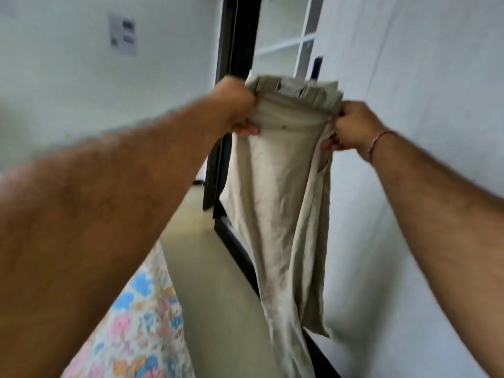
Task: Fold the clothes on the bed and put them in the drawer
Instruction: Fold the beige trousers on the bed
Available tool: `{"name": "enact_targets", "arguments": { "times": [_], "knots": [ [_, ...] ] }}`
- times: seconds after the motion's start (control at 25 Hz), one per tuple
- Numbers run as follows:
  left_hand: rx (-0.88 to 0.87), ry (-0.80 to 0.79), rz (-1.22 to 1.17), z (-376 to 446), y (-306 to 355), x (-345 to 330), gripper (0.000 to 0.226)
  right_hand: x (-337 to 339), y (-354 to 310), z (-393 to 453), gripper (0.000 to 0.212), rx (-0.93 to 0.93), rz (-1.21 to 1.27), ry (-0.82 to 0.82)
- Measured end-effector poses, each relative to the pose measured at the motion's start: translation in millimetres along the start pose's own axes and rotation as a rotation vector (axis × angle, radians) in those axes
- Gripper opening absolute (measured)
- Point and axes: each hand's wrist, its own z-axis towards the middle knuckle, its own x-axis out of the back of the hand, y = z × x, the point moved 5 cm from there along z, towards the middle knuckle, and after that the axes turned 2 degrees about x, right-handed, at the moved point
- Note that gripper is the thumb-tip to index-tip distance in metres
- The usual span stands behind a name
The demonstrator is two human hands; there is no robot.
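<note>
Beige trousers point(275, 203) held up in the air by the waistband, both legs hanging straight down past the lower edge of the view. The left hand point(240, 105) is curled tight around the left end of the waistband, thumb pressed on the front of the cloth; the right hand point(351, 126) pinches the bunched right end, fingers closed on the fabric. A thin thread band point(375, 144) circles the right wrist. No drawer or other container is in view. Behind the trousers stands a dark door frame point(234, 36) with a white window grille point(302, 42) beyond it — pale walls on either side, the left one carrying a switch plate point(123, 34). Below, a flowered bed sheet point(136, 323) lies at lower left, beside a strip of plain olive surface point(218, 296) — the trousers hang in front of it, apart from the sheet.
</note>
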Motion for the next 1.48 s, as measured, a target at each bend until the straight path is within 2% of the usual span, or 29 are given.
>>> {"name": "enact_targets", "arguments": {
  "times": [0.16,0.32,0.4,0.44,0.48,0.56,0.64,0.72,0.8,0.92,1.0,1.12,1.24,1.32,1.4,1.44,1.48],
  "knots": [
    [0.17,-0.053,-0.153,14,-104,-13,0.018,-78,53,6,0.023,-0.184,-0.037,-0.065],
    [0.356,-0.219,-0.192,37,-183,-13,0.022,-162,105,20,0.035,-0.528,0.107,-0.321],
    [0.423,-0.232,-0.173,62,-223,2,0.024,-210,108,40,0.027,-0.571,0.071,-0.425],
    [0.433,-0.186,-0.16,79,-234,16,0.026,-236,99,54,0.024,-0.57,0.087,-0.439],
    [0.401,-0.11,-0.144,99,-238,36,0.029,-258,82,73,0.021,-0.531,0.119,-0.411],
    [0.212,0.05,-0.159,139,-222,84,0.037,-287,43,120,0.021,-0.304,0.217,-0.242],
    [-0.013,0.146,-0.228,183,-162,149,0.043,-298,-24,182,0.024,-0.089,0.417,-0.063],
    [-0.188,0.199,-0.29,208,-81,218,0.043,-291,-113,219,0.014,0.096,0.634,-0.034],
    [-0.329,0.233,-0.281,203,0,278,0.035,-265,-207,226,0.015,0.244,0.799,-0.013],
    [-0.426,0.238,-0.244,175,56,329,0.034,-247,-275,220,0.012,0.428,0.946,-0.018],
    [-0.454,0.234,-0.228,130,56,356,0.034,-253,-293,188,0.008,0.474,0.938,-0.045],
    [-0.39,0.281,-0.188,37,-2,378,0.035,-289,-278,100,0.019,0.443,0.886,-0.168],
    [-0.246,0.303,-0.107,-75,-122,369,0.035,-357,-202,-30,0.025,0.356,0.784,-0.322],
    [-0.069,0.301,0.062,-178,-226,349,0.035,-403,-122,-152,0.028,0.225,0.659,-0.436],
    [0.192,0.156,0.36,-288,-323,318,0.036,-438,-28,-285,0.021,0.04,0.513,-0.661],
    [0.296,0.011,0.551,-340,-362,299,0.036,-444,10,-354,0.025,0.047,0.404,-0.768],
    [0.381,-0.144,0.697,-381,-395,284,0.034,-448,42,-410,0.042,0.087,0.312,-0.863]
  ]
}}
